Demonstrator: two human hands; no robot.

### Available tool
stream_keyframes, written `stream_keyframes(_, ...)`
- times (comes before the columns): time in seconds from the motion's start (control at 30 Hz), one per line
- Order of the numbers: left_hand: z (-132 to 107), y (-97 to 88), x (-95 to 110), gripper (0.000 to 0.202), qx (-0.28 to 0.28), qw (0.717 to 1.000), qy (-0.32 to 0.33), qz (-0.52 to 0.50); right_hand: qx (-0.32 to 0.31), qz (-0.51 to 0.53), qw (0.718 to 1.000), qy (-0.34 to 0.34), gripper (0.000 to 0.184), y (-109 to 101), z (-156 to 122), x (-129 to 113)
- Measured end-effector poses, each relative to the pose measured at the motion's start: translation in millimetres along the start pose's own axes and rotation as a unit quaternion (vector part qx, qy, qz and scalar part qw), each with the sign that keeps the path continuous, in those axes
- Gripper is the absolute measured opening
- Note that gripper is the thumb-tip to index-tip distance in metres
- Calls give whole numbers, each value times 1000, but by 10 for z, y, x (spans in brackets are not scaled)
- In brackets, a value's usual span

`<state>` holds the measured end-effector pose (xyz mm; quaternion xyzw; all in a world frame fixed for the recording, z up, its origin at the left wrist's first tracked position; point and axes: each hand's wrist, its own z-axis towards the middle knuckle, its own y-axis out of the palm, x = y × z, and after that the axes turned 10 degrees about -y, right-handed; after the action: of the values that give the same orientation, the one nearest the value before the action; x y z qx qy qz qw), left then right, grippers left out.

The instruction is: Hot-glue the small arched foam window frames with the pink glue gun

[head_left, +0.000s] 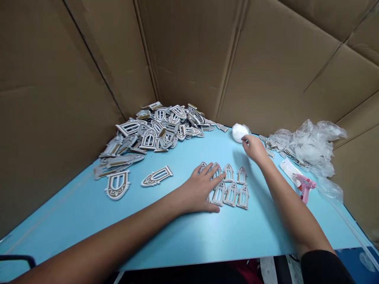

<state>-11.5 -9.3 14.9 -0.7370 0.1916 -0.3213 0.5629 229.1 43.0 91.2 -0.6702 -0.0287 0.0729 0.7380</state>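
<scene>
The person's left forearm (97,236) and right forearm (291,209) are reaching in over the near edge of the pale blue tabletop (183,240). The left hand (199,190) is lying open, palm down, fingers spread across two rows of small arched window frames (231,194), apparently steadying them; the frames are grey-edged, and the hand covers part of the rows. The right hand (254,149) is hanging open, fingers lightly curled, gripping nothing visible, just beside a white wad of fluffy material (240,132) near the back edge.

A heaped pile of larger arched frames (156,132) is filling the back-left corner, banked against cardboard sheets (89,59) lining the walls, seemingly to contain it. Two frames (117,184) are lying apart from the heap. Toward the right edge, a pink hot glue gun (304,186) is resting beside crumpled clear plastic (309,148). No brand or writing is legible.
</scene>
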Motion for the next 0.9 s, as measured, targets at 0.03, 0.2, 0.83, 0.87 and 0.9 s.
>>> stream_keyframes(0.03,6,6,-9,107,1,1000,1,-1,3,-3,1000,8,34,-3,190,69)
stream_keyframes(0.2,26,46,-89,98,27,999,27,-14,-17,3,999,30,24,82,787,311)
stream_keyframes(0.83,725,-178,-307,88,115,742,-60,-658,120,385,910,-99,32,248,336,6)
stream_keyframes(0.87,797,-199,-311,78,103,734,-56,-669,104,403,903,-109,33,309,262,-58)
stream_keyframes(0.9,856,-214,-319,65,93,734,-53,-671,92,417,897,-115,32,365,199,-102)
